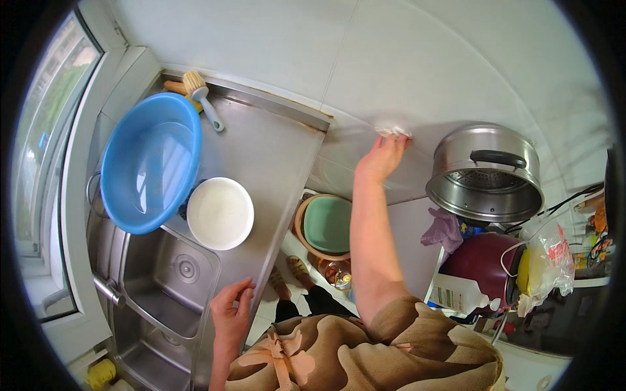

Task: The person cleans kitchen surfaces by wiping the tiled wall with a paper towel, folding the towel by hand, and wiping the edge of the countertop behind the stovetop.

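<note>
With my right arm stretched out, my right hand [384, 154] presses a crumpled white cloth or paper wipe [394, 131] against the pale tiled wall [401, 63]. The wipe's underside is hidden against the tile. My left hand [232, 305] hangs over the front edge of the stainless steel sink counter [264, 146], fingers loosely bent and holding nothing. Beyond it, a white bowl [220, 213] sits on the counter beside the sink basin [168, 278]. A blue plastic basin [151, 163] containing water stands at the back left.
A scrub brush [205, 102] lies behind the blue basin. Right of my arm stand a steel steamer pot [486, 171], a purple cloth [441, 229], a dark red appliance [481, 264] and a white bottle [459, 293]. Stacked green and tan basins [326, 225] sit low between the counters. A window [54, 161] borders the left.
</note>
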